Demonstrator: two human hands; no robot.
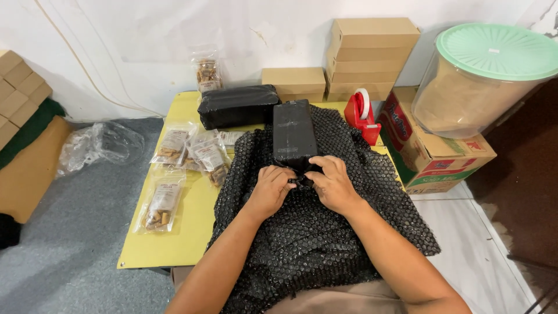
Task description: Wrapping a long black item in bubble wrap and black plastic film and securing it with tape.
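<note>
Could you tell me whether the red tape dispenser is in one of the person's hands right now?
No, the red tape dispenser stands on the table by the boxes, while the left hand and right hand press the black wrapped parcel.

Both bare forearms reach in from the near edge and converge toward the middle. The left hand (270,189) lies palm down, knuckles up, its fingers curled under at the far tips. The right hand (332,183) sits just beside it, palm down too, fingers bent inward, fingertips meeting the left's.

Black wrapped rectangular parcel (294,134) on black bubble wrap; second black parcel (237,106) behind; clear snack pouches (192,154) left; brown cardboard boxes (369,55) stacked rear.
</note>
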